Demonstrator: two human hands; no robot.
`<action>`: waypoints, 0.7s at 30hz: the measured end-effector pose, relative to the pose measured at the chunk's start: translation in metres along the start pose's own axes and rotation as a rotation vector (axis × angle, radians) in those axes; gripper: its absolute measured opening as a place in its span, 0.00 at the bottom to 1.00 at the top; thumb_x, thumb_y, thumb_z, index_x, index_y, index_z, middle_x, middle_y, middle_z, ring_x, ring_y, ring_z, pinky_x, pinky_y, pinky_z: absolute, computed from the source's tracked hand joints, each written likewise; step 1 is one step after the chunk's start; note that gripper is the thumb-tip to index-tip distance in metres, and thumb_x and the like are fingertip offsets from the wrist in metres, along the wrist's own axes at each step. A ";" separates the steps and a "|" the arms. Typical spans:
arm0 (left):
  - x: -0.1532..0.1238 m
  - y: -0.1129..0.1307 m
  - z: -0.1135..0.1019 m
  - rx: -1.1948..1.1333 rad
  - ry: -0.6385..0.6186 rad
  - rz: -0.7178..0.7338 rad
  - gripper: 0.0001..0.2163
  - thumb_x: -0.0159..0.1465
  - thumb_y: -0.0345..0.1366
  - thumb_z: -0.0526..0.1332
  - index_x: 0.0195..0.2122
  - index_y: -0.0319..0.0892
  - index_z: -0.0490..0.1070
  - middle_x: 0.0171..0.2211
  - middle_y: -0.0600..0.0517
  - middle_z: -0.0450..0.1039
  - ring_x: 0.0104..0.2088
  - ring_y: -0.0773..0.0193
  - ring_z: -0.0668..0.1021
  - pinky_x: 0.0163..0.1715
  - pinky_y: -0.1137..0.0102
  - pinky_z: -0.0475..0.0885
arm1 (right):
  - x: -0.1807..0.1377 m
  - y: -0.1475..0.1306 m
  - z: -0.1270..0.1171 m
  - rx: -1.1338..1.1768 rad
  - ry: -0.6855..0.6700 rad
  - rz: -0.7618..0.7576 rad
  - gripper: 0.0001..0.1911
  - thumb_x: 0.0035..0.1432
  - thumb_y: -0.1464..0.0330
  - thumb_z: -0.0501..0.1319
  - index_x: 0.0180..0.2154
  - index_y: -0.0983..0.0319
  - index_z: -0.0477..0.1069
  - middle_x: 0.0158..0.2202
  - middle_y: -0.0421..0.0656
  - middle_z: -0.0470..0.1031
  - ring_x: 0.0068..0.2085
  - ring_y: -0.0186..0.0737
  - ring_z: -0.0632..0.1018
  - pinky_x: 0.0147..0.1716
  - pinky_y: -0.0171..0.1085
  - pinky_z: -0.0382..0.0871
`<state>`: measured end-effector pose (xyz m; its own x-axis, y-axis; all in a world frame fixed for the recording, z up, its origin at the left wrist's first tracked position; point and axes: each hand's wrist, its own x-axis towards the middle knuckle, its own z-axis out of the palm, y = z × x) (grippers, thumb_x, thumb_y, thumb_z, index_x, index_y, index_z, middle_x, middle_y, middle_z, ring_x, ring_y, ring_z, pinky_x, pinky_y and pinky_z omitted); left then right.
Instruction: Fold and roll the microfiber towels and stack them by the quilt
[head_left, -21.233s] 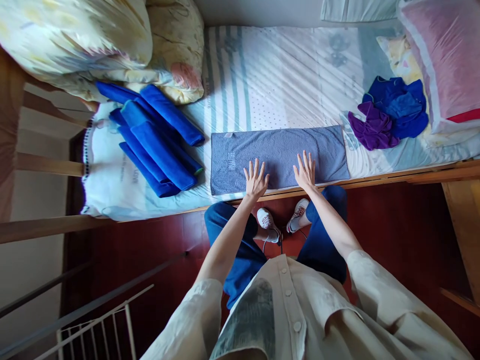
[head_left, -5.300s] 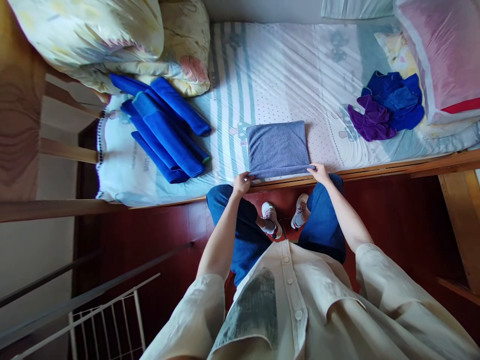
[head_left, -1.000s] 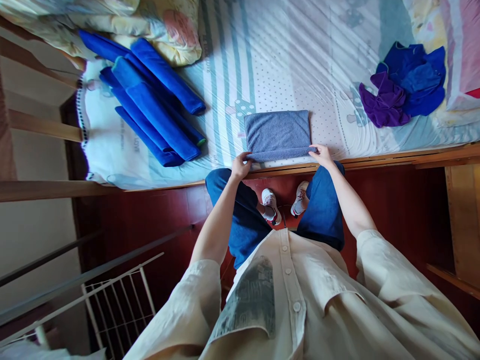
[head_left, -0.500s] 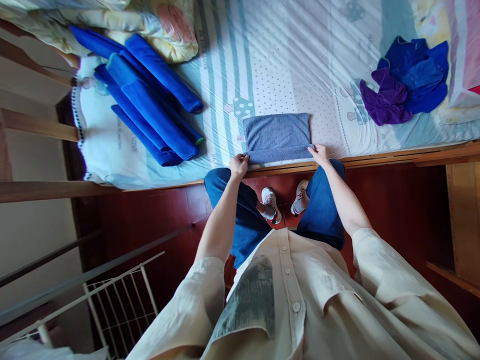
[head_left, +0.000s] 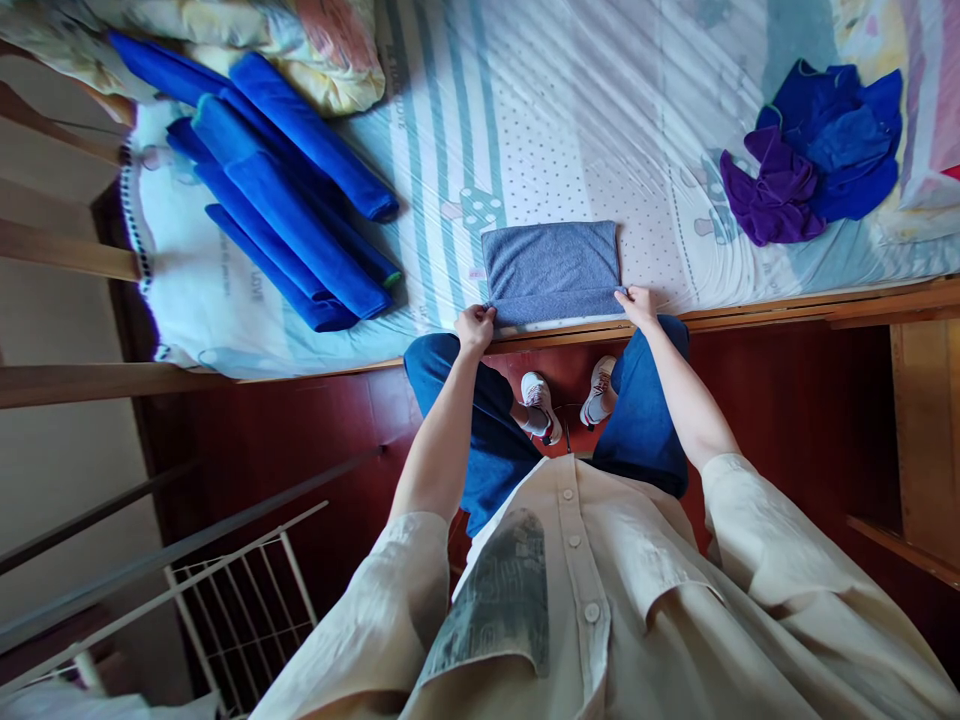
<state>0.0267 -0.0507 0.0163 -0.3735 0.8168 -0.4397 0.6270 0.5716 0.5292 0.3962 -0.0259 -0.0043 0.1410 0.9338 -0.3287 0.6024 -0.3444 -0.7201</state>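
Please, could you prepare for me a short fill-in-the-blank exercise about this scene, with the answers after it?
1. The number of hands gripping the grey cloth is ____: the left hand and the right hand.
2. From the person's viewpoint, the long blue cloths lie to the ____ of the grey cloth.
3. The crumpled cloth against the crumpled blue cloth is ____ in colour.

Missing words: two; left; purple.

The sheet [head_left: 555,120] is bright, the floor [head_left: 780,430] dim.
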 end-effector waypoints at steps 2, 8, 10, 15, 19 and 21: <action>0.001 -0.001 0.001 -0.003 -0.003 -0.006 0.08 0.66 0.38 0.63 0.30 0.45 0.71 0.30 0.48 0.78 0.45 0.50 0.83 0.50 0.64 0.73 | -0.001 -0.002 -0.001 -0.023 0.015 0.000 0.27 0.63 0.51 0.66 0.23 0.55 0.55 0.21 0.35 0.58 0.30 0.36 0.65 0.31 0.35 0.57; 0.006 -0.003 0.006 -0.070 0.007 -0.066 0.04 0.65 0.37 0.65 0.38 0.44 0.74 0.37 0.47 0.81 0.48 0.50 0.84 0.55 0.61 0.75 | -0.004 -0.008 0.000 -0.048 0.033 0.060 0.25 0.63 0.57 0.67 0.22 0.57 0.57 0.20 0.36 0.61 0.30 0.36 0.68 0.33 0.35 0.60; 0.008 -0.004 0.008 -0.100 0.018 -0.090 0.06 0.65 0.36 0.66 0.41 0.44 0.73 0.38 0.46 0.82 0.49 0.50 0.84 0.56 0.61 0.75 | -0.002 -0.010 0.002 -0.052 0.054 0.103 0.24 0.62 0.57 0.67 0.21 0.58 0.60 0.20 0.36 0.63 0.30 0.37 0.70 0.33 0.35 0.61; 0.011 -0.006 0.013 -0.127 0.038 -0.100 0.09 0.64 0.35 0.67 0.44 0.43 0.72 0.37 0.47 0.81 0.50 0.50 0.83 0.58 0.60 0.75 | 0.000 -0.011 0.008 -0.104 0.118 0.177 0.24 0.62 0.59 0.67 0.19 0.58 0.64 0.18 0.38 0.65 0.31 0.41 0.76 0.35 0.36 0.65; 0.013 -0.007 0.015 -0.154 0.058 -0.099 0.09 0.63 0.35 0.66 0.43 0.45 0.70 0.34 0.49 0.78 0.51 0.50 0.83 0.60 0.59 0.74 | 0.001 -0.011 0.009 -0.149 0.128 0.198 0.23 0.64 0.58 0.66 0.20 0.59 0.68 0.20 0.42 0.71 0.34 0.45 0.80 0.37 0.36 0.69; 0.014 -0.006 0.015 -0.146 0.049 -0.109 0.08 0.63 0.35 0.66 0.42 0.45 0.69 0.33 0.50 0.77 0.51 0.49 0.82 0.61 0.59 0.73 | 0.002 -0.011 0.009 -0.168 0.123 0.231 0.21 0.65 0.57 0.66 0.22 0.60 0.72 0.23 0.44 0.75 0.37 0.47 0.82 0.40 0.37 0.72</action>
<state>0.0278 -0.0440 -0.0038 -0.4693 0.7499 -0.4663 0.4765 0.6596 0.5812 0.3822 -0.0212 -0.0025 0.3772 0.8410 -0.3879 0.6633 -0.5376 -0.5205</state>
